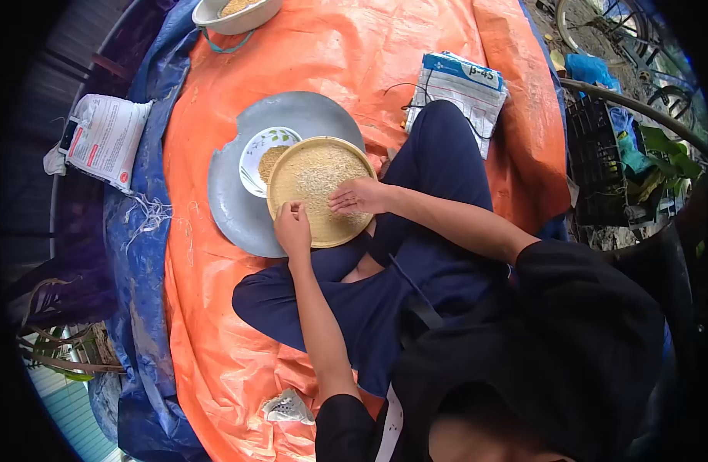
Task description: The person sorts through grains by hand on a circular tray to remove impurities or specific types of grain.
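A round woven bamboo tray [323, 148] rests at my lap, with pale grain [317, 181] spread over its surface. My right hand [358, 196] is over the right part of the tray, fingers stretched out and together, close to the grain. At the tray's lower left edge is my left hand [292, 229], its fingers drawn together in a pinch; whatever is between them is too small to make out. Partly beneath the tray, a white plate with a green leaf pattern [250, 165] holds brown grain [272, 162]. Both sit over a large grey round pan [238, 219] with a broken edge.
An orange tarp [323, 58] lies over a blue one [142, 323]. Printed sacks lie at left [111, 142] and upper right [465, 88]. A bowl of grain [254, 19] stands at the top. Along the right are a black crate [596, 158] and a bicycle wheel [566, 31].
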{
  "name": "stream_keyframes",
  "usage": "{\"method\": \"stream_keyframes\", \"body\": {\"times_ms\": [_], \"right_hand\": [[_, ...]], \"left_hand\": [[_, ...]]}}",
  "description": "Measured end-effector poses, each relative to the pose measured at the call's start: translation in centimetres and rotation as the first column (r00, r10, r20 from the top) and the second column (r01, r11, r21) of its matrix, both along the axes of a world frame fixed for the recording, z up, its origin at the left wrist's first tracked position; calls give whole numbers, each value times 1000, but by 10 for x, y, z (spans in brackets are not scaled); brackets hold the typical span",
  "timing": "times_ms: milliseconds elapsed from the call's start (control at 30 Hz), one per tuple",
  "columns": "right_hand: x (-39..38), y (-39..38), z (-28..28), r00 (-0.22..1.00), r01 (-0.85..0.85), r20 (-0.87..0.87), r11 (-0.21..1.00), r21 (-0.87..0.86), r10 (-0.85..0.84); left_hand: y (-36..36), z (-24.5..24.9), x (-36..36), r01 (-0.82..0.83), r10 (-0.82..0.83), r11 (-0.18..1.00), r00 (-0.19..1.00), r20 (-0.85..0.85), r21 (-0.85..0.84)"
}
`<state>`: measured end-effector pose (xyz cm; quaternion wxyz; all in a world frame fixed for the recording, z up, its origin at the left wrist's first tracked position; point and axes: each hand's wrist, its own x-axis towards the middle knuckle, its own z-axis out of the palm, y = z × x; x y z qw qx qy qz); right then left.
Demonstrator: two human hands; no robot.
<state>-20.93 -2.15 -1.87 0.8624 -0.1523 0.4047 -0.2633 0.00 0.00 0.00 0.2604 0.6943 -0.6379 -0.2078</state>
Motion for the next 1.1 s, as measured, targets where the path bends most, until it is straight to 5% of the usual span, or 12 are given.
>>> {"method": "stream_keyframes", "body": {"times_ms": [100, 567, 767, 867, 1100], "right_hand": [[-32, 4, 1, 999, 28, -27, 999, 20, -27], [-8, 0, 0, 1000, 12, -5, 1000, -22, -12], [-8, 1, 0, 999, 8, -47, 999, -34, -10], [-10, 0, -6, 999, 5, -40, 999, -48, -7], [-9, 0, -9, 999, 8, -42, 999, -52, -10]], "left_hand": [[3, -19, -32, 35, -35, 999, 998, -45, 1], [6, -13, -25, 167, -154, 986, 936, 317, -15], [-1, -23, -15, 153, -136, 979, 982, 128, -135], [-1, -5, -19, 139, -138, 990, 989, -52, 21], [0, -20, -16, 262, -258, 963, 964, 64, -63]]}}
